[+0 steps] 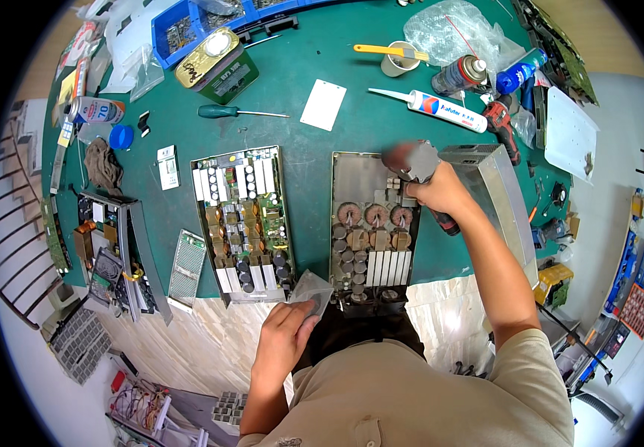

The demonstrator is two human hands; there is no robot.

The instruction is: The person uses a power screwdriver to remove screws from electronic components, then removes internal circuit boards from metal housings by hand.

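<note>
My right hand [441, 190] is closed round the handle of a red and dark cordless drill [417, 161]. The drill's blurred head is over the upper right corner of an open power module [359, 175] with copper coils, dark capacitors and white heat sinks. At the bench's near edge, my left hand [281, 335] pinches a small clear plastic bag [316, 290]; what the bag contains is hard to make out. Just left of the bag lies a second open power module [243, 296], its green board packed with capacitors and white blocks. The drill's tip is hidden.
A metal housing [493, 201] stands right of the drill. Beyond the modules lie a screwdriver [221, 112], a white card [323, 104], a sealant tube [448, 112], a paper cup [396, 65] with a brush, and a green tin [221, 78]. Another drill [502, 127] rests far right.
</note>
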